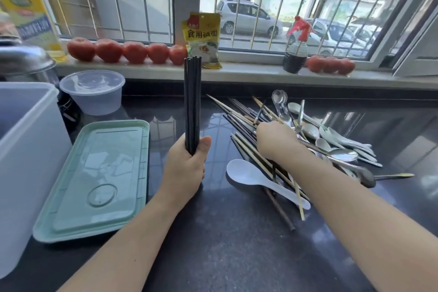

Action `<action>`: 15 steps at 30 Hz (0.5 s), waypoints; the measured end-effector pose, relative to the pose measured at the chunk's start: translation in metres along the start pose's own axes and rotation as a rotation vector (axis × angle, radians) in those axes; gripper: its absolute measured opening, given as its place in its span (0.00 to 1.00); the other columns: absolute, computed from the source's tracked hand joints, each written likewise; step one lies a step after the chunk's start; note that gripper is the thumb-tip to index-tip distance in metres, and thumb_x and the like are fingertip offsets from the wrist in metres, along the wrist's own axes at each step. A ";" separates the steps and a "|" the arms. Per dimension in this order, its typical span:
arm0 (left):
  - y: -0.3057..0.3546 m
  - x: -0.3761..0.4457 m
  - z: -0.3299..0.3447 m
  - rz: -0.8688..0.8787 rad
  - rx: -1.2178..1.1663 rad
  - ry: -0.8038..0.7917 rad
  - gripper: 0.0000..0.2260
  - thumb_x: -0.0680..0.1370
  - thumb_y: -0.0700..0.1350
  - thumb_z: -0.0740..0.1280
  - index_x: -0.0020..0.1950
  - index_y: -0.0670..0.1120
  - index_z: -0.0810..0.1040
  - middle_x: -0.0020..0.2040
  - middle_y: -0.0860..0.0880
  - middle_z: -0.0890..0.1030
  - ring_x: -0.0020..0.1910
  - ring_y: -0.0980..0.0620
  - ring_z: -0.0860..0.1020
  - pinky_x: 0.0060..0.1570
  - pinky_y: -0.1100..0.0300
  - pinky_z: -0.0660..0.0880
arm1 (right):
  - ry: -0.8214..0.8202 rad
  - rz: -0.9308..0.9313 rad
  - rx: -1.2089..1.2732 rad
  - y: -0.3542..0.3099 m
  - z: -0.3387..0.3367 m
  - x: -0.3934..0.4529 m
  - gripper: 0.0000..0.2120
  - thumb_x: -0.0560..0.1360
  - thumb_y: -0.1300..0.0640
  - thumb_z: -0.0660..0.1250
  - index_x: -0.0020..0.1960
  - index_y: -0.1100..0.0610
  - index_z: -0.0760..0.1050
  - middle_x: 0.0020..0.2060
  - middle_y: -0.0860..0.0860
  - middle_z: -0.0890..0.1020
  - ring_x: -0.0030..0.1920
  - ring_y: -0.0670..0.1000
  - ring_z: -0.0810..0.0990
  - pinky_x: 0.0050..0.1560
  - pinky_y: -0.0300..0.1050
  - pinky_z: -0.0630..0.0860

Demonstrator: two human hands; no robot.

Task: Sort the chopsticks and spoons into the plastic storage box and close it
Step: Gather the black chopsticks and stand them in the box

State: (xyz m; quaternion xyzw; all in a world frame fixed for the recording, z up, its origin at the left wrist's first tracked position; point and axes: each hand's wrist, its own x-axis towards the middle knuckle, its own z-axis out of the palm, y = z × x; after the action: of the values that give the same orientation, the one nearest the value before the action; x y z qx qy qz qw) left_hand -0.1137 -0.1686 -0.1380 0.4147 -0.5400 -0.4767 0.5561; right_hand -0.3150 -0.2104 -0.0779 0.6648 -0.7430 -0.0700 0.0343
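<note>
Eight tomatoes (135,52) along sill (248,73) behind dark countertop (237,244).

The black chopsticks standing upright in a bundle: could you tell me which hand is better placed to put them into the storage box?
Left, probably. The left hand already grips the black chopsticks, and the storage box stands at the left edge. The right hand is in the mixed pile.

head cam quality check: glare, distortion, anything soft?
Head view: daylight from the window reflects as bright patches on the dark counter and the green lid; wide-angle bending curves the window bars and the storage box at the left edge; the oil bottle at top left is blurred; the left hand with black chopsticks is sharp.
</note>
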 end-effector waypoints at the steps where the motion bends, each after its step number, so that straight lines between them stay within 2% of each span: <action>1: 0.000 0.000 0.000 -0.011 -0.008 0.007 0.17 0.84 0.50 0.66 0.44 0.40 0.65 0.30 0.50 0.63 0.26 0.51 0.61 0.25 0.58 0.61 | -0.029 0.009 -0.004 -0.002 -0.001 0.003 0.10 0.75 0.66 0.59 0.37 0.57 0.65 0.37 0.52 0.73 0.41 0.58 0.75 0.43 0.48 0.72; 4: 0.000 0.001 0.001 -0.037 -0.014 0.021 0.16 0.84 0.48 0.65 0.48 0.36 0.66 0.29 0.51 0.64 0.26 0.52 0.62 0.25 0.58 0.62 | -0.130 0.022 0.011 -0.006 -0.004 0.012 0.08 0.75 0.67 0.59 0.38 0.58 0.69 0.36 0.53 0.74 0.37 0.55 0.75 0.41 0.47 0.73; 8: 0.001 -0.001 0.002 -0.044 -0.020 0.001 0.15 0.85 0.48 0.63 0.50 0.35 0.66 0.30 0.50 0.64 0.26 0.52 0.62 0.24 0.59 0.62 | -0.209 0.014 0.005 -0.006 -0.003 0.023 0.06 0.76 0.65 0.58 0.48 0.60 0.74 0.43 0.56 0.79 0.42 0.58 0.79 0.41 0.47 0.76; 10: 0.003 -0.001 0.001 -0.043 -0.027 -0.013 0.16 0.85 0.48 0.63 0.51 0.35 0.66 0.31 0.50 0.64 0.27 0.52 0.62 0.25 0.58 0.61 | -0.193 0.020 0.015 -0.005 0.000 0.023 0.07 0.75 0.65 0.59 0.49 0.60 0.75 0.44 0.56 0.79 0.43 0.58 0.79 0.42 0.47 0.77; 12: 0.004 -0.001 0.000 -0.043 -0.038 -0.015 0.15 0.85 0.48 0.62 0.51 0.35 0.66 0.32 0.48 0.64 0.27 0.52 0.62 0.25 0.58 0.61 | -0.125 0.028 0.073 -0.007 0.003 0.022 0.05 0.75 0.64 0.61 0.47 0.60 0.74 0.40 0.55 0.77 0.43 0.59 0.79 0.42 0.48 0.77; 15: 0.004 -0.001 0.001 -0.045 -0.046 0.000 0.15 0.85 0.47 0.63 0.50 0.35 0.66 0.33 0.45 0.64 0.27 0.52 0.61 0.24 0.58 0.61 | -0.037 -0.010 0.270 -0.007 0.004 0.025 0.04 0.75 0.61 0.63 0.49 0.57 0.73 0.42 0.55 0.78 0.44 0.58 0.80 0.41 0.49 0.78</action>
State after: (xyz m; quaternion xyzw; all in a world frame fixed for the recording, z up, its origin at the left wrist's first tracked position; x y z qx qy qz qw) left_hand -0.1146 -0.1672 -0.1344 0.4139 -0.5194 -0.5015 0.5545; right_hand -0.3112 -0.2358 -0.0844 0.6657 -0.7427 0.0183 -0.0694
